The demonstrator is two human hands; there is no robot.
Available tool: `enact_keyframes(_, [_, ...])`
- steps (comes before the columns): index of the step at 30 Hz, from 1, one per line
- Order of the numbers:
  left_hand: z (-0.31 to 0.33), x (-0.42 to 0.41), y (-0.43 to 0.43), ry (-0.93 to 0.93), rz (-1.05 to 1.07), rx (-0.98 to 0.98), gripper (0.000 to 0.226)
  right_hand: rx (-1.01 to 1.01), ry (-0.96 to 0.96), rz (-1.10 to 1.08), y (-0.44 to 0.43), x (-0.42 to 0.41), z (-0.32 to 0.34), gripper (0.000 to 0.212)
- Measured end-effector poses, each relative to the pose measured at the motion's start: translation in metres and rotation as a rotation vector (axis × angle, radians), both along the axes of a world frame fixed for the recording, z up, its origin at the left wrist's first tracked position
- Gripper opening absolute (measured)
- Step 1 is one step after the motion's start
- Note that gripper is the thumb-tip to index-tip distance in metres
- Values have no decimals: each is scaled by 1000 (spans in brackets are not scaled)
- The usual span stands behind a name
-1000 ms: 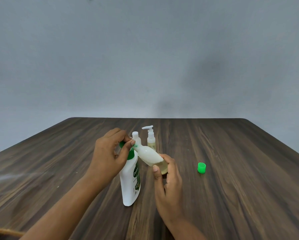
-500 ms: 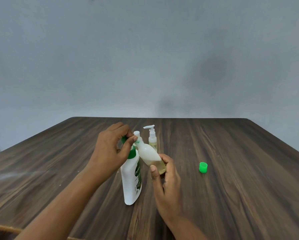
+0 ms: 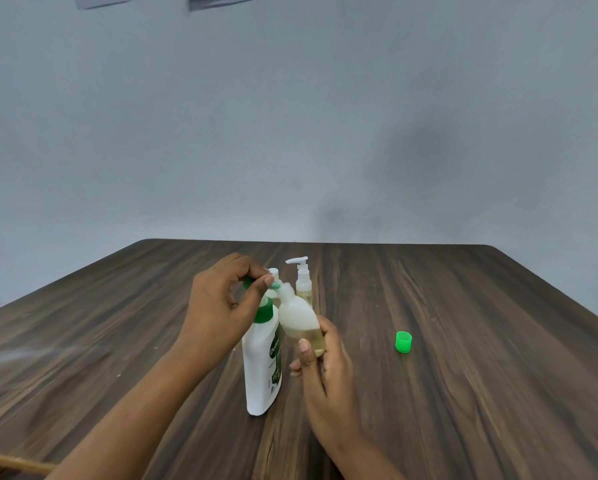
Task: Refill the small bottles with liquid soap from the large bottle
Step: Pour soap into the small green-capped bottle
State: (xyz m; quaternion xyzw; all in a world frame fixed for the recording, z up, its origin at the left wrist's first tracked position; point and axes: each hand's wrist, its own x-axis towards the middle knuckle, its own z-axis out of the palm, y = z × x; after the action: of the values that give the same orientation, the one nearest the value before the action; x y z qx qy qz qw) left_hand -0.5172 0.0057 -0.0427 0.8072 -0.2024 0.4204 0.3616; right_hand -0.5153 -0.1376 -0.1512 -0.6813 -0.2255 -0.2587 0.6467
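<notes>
A single head-worn wide-angle view looks forward and slightly down from the near edge of the wooden counter [image 3: 463, 393], close above both forearms, facing a bare grey wall [image 3: 290, 116] beyond.

Bare table [image 3: 481, 393] right of hands, only green cap [image 3: 403, 341] there.

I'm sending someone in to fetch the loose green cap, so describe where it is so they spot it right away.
Start at the dark wooden table and find the large white bottle standing near its middle between the two hands. Look to the right of it, past the right hand: the green cap sits alone on bare wood. It is the only small, bright green piece touching nothing else.
</notes>
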Motion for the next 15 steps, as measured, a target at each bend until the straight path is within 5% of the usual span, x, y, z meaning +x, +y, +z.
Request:
enact_keyframes(7, [-3,-8,-8,28,-10,-147,23,78,48,79,-2,-2,3,39])
enact_keyframes(12, [-14,-27,-27,-259,115,-115,26,158,97,109,-2,-4,2,37])
enact_keyframes(15, [-40,-37,-49,-301,10,-86,26,203,136,130,-9,-3,1,23])
